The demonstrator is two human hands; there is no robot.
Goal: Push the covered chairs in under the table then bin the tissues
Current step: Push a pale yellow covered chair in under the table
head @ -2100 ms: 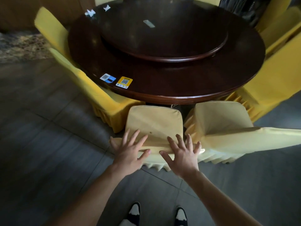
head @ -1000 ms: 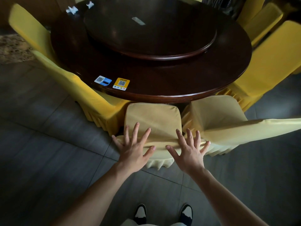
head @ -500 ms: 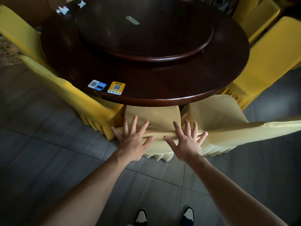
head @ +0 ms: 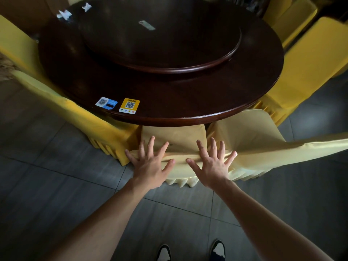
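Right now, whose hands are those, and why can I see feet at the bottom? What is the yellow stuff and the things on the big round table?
The picture comes from a camera worn on a person's head, looking down, so you see their own arms and their shoes on the grey floor. There is no machine here. The left hand and the right hand lie flat with fingers spread on the top of a chair back wrapped in pale yellow cloth. They press it; they grip nothing. The chair's seat is partly under the dark round table. More covered chairs stand around it. A round turning tray sits in the table's middle. Near the edge are two code stickers. Far away lie crumpled white tissues.
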